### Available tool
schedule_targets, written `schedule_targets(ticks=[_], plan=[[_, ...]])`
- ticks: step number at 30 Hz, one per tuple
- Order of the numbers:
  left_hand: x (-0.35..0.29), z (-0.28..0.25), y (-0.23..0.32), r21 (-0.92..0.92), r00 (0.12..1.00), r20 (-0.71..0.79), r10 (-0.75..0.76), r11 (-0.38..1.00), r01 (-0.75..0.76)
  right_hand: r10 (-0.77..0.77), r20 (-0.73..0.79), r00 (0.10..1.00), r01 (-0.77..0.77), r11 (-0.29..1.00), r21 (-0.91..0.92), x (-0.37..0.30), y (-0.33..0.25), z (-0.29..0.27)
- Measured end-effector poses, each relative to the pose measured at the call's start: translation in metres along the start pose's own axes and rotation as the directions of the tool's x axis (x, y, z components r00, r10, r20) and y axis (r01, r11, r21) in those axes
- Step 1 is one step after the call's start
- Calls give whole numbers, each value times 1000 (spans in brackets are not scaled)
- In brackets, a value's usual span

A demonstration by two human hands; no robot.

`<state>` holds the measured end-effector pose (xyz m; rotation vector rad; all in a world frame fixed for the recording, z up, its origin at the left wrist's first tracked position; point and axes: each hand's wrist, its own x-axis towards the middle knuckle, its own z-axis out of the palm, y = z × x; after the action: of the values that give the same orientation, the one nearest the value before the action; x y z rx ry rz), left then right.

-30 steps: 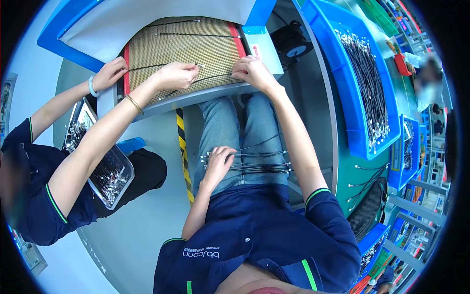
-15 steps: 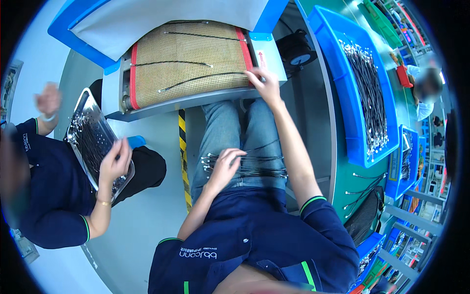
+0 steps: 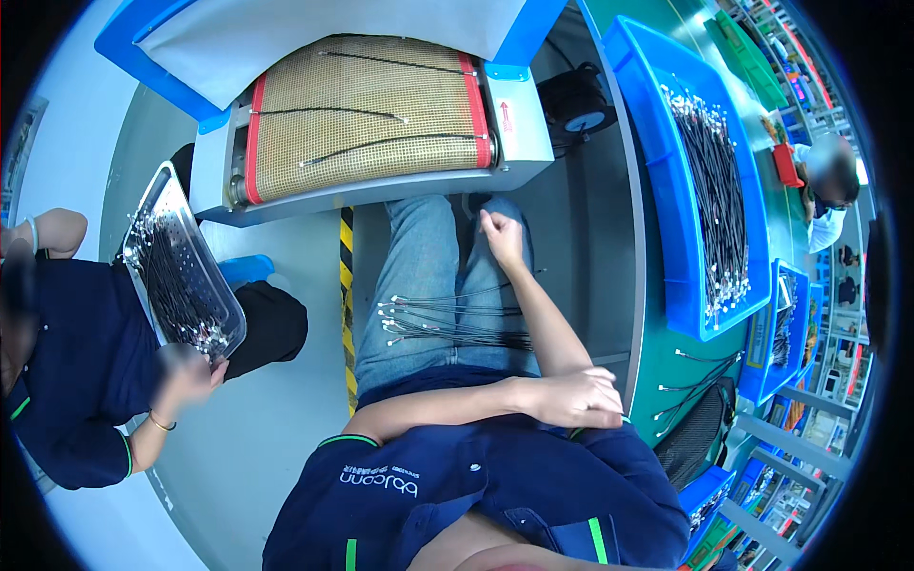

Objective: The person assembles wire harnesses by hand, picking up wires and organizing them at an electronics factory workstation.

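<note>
Black cables with white connector ends (image 3: 457, 324) lie across my thighs in a loose bundle, their right ends hidden under my right forearm. My right hand (image 3: 502, 238) is above my right knee, fingers curled into a loose fist with no cable showing in it. Across my body reaches my left arm; my left hand (image 3: 576, 398) is at my right upper arm, its fingers bent closed and holding nothing visible. In front of me, separate black cables (image 3: 390, 143) rest spaced apart on a brown mesh conveyor belt (image 3: 381, 95) with red edges.
A co-worker on the left has a perforated metal tray (image 3: 205, 252) of cables on their lap. At right, a green table (image 3: 652, 328) bears a large blue bin (image 3: 681, 276) of cables, loose cables (image 3: 700, 381) and a black mesh bag (image 3: 695, 438). Another person (image 3: 826, 181) is farther off.
My right hand has left the belt's cable and drawn back over my knee. My left hand has moved from the lap cables to my right upper arm. The co-worker's hands have shifted.
</note>
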<state>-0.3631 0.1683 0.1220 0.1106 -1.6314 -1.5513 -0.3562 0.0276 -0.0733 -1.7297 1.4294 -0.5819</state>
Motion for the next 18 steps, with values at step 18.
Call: schedule_targets(ticks=[18], plan=[[112,67,46,-528,899,427,96,834,162,-38,6,999,38,975,-220,-18,33,-43]])
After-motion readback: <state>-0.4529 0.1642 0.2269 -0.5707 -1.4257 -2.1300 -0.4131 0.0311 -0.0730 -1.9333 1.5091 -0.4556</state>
